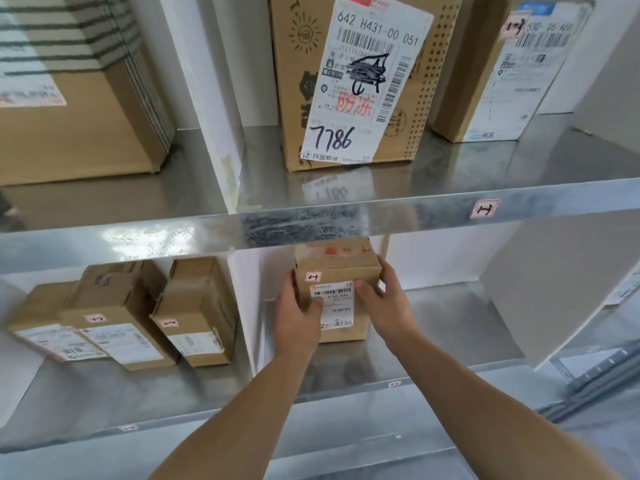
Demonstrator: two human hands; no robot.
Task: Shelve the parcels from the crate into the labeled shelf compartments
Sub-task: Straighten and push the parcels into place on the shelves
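L hand (298,315) & R hand (386,301), fingers gripping rect. cardboard parcel (341,266) sides, paper label (337,317), shiny metal shelf (450,341)

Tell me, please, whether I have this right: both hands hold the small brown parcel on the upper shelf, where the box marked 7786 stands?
Not quite. The left hand and right hand do hold the small brown parcel, but on the lower shelf, beneath the upper shelf where the box marked 7786 stands. The head view shows this.
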